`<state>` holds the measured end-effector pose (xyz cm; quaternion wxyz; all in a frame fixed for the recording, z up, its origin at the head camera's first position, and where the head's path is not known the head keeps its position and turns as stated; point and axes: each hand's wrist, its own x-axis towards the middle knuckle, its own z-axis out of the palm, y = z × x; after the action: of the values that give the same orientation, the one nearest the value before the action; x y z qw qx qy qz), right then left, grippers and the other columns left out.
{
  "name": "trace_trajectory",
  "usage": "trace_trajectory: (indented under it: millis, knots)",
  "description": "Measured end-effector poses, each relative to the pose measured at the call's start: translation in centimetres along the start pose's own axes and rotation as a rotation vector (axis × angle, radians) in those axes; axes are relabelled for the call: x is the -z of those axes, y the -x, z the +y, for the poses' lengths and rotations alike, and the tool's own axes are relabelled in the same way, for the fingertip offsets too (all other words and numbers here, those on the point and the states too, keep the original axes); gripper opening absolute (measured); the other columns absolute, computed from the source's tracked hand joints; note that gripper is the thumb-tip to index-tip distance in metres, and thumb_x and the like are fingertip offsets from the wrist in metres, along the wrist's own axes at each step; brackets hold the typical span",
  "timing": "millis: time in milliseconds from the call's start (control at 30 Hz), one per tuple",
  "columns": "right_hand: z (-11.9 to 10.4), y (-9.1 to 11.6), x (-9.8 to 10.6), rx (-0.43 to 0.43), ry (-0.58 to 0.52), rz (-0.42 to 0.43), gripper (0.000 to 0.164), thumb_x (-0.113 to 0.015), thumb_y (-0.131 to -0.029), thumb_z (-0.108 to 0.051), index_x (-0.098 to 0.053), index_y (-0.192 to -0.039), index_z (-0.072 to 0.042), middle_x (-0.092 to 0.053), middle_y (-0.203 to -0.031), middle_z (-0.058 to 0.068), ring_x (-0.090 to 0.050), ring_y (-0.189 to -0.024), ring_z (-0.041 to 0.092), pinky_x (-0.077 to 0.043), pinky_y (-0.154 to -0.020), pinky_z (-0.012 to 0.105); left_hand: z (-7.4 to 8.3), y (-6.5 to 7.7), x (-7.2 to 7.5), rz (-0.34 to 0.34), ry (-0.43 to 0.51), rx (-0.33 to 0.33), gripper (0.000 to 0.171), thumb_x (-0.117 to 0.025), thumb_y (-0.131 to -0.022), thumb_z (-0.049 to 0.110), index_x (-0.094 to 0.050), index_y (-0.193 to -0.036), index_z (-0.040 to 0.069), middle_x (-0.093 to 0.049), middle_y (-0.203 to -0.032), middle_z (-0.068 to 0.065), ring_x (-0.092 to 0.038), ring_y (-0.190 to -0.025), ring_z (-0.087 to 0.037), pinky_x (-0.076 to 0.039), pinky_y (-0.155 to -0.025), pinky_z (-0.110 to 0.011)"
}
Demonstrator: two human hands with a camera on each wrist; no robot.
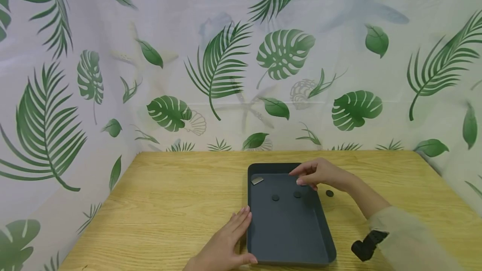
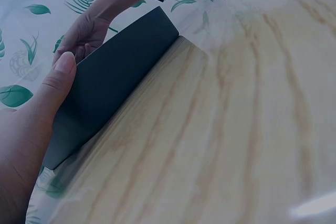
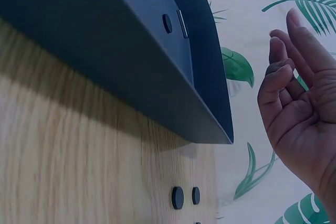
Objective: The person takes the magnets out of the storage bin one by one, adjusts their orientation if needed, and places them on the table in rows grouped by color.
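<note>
A dark grey tray (image 1: 286,237) lies on the wooden table. My left hand (image 1: 227,239) rests at its near left corner, fingers fairly straight along the left wall and thumb against the near wall (image 2: 115,77). Over the tray's far right part hovers my right hand (image 1: 320,175), thumb and index finger apart. Its fingers (image 3: 281,77) are loosely bent in the right wrist view, with nothing seen between them. Two black discs (image 1: 275,198) lie on the tray floor below that hand. A small silvery rectangular piece (image 1: 257,181) sits in the far left corner.
Another black disc (image 1: 329,193) lies on the table right of the tray. In the right wrist view, several discs (image 3: 177,198) show on the wood beside the tray. Leaf-printed cloth (image 1: 233,74) hangs behind the wooden table (image 1: 180,195).
</note>
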<state>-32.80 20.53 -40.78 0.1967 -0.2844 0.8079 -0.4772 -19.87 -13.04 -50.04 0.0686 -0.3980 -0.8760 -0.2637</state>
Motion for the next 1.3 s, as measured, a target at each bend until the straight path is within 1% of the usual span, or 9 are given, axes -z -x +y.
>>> trace_trajectory:
  millis: [233, 367, 567, 700, 800, 867, 967, 1200, 1300]
  knots:
    - [0.2, -1.2, -1.0, -0.016, -0.064, 0.016, 0.045, -0.067, -0.089, -0.019, -0.058, -0.125, 0.005, -0.060, -0.071, -0.001, -0.050, -0.055, 0.010, -0.049, -0.053, 0.031, 0.0, 0.0, -0.1, 0.013, -0.025, -0.014, 0.093, -0.043, -0.087, 0.065, -0.024, -0.148, -0.002, -0.020, -0.156, -0.017, -0.019, -0.144, -0.023, -0.026, -0.114, -0.042]
    - [0.6, -2.1, -1.7, -0.010, -0.085, 0.035, 0.045, -0.069, -0.088, -0.019, -0.059, -0.124, 0.006, -0.060, -0.069, 0.002, -0.050, -0.055, 0.010, -0.050, -0.054, 0.034, 0.0, 0.1, 0.0, 0.025, -0.044, -0.019, 0.094, -0.043, -0.086, 0.066, -0.027, -0.146, -0.004, -0.023, -0.155, -0.018, -0.020, -0.144, -0.024, -0.027, -0.114, -0.042]
    - [1.0, -2.8, -2.4, -0.038, -0.122, 0.060, 0.047, -0.070, -0.087, -0.021, -0.058, -0.125, 0.005, -0.059, -0.072, 0.012, -0.051, -0.056, 0.012, -0.052, -0.057, 0.037, 0.1, 0.1, 0.1, 0.025, -0.055, -0.025, 0.092, -0.043, -0.087, 0.065, -0.028, -0.146, -0.004, -0.024, -0.154, -0.018, -0.022, -0.143, -0.024, -0.027, -0.114, -0.042]
    - [1.1, -3.2, -2.7, -0.031, -0.117, 0.061, 0.048, -0.070, -0.087, -0.022, -0.058, -0.125, 0.006, -0.057, -0.070, 0.008, -0.051, -0.055, 0.011, -0.050, -0.055, 0.034, 0.1, 0.0, 0.2, 0.022, -0.054, -0.023, 0.092, -0.043, -0.087, 0.065, -0.027, -0.146, -0.004, -0.024, -0.154, -0.018, -0.022, -0.143, -0.024, -0.028, -0.113, -0.042]
    - [1.2, -3.6, -3.0, -0.034, -0.122, 0.064, 0.047, -0.071, -0.086, -0.021, -0.060, -0.124, 0.005, -0.064, -0.078, 0.008, -0.052, -0.057, 0.011, -0.051, -0.056, 0.034, 0.1, 0.0, 0.2, 0.021, -0.066, -0.026, 0.092, -0.042, -0.088, 0.065, -0.027, -0.146, -0.004, -0.025, -0.154, -0.019, -0.023, -0.143, -0.024, -0.029, -0.113, -0.042]
    - [1.5, -3.9, -3.2, -0.036, -0.136, 0.060, 0.045, -0.071, -0.086, -0.019, -0.060, -0.123, 0.005, -0.068, -0.092, 0.013, -0.053, -0.060, 0.012, -0.052, -0.058, 0.033, 0.1, 0.0, 0.3, 0.018, -0.063, -0.024, 0.091, -0.042, -0.088, 0.065, -0.027, -0.146, -0.004, -0.025, -0.154, -0.019, -0.023, -0.143, -0.024, -0.029, -0.113, -0.042]
    - [2.0, -4.2, -3.4, -0.020, -0.143, 0.046, 0.044, -0.072, -0.085, -0.016, -0.061, -0.122, 0.006, -0.068, -0.108, 0.013, -0.056, -0.068, 0.012, -0.053, -0.063, 0.031, 0.2, -0.1, 0.4, 0.002, -0.049, -0.011, 0.092, -0.042, -0.087, 0.065, -0.027, -0.147, -0.003, -0.024, -0.154, -0.019, -0.022, -0.143, -0.023, -0.028, -0.114, -0.042]
    - [3.0, -4.6, -3.6, 0.013, -0.140, 0.026, 0.047, -0.074, -0.083, -0.015, -0.060, -0.121, 0.008, -0.070, -0.084, -0.002, -0.061, -0.073, 0.010, -0.055, -0.069, 0.031, 0.2, -0.1, 0.6, -0.030, -0.004, 0.020, 0.092, -0.047, -0.087, 0.063, -0.024, -0.148, -0.002, -0.020, -0.156, -0.017, -0.019, -0.144, -0.021, -0.026, -0.114, -0.044]
    - [3.3, -4.9, -3.7, 0.019, -0.119, 0.018, 0.045, -0.075, -0.082, -0.015, -0.062, -0.120, 0.006, -0.069, -0.085, -0.002, -0.061, -0.073, 0.011, -0.054, -0.069, 0.030, 0.1, -0.1, 0.5, -0.029, 0.007, 0.022, 0.092, -0.048, -0.087, 0.063, -0.023, -0.148, -0.002, -0.019, -0.156, -0.016, -0.017, -0.144, -0.021, -0.026, -0.114, -0.044]
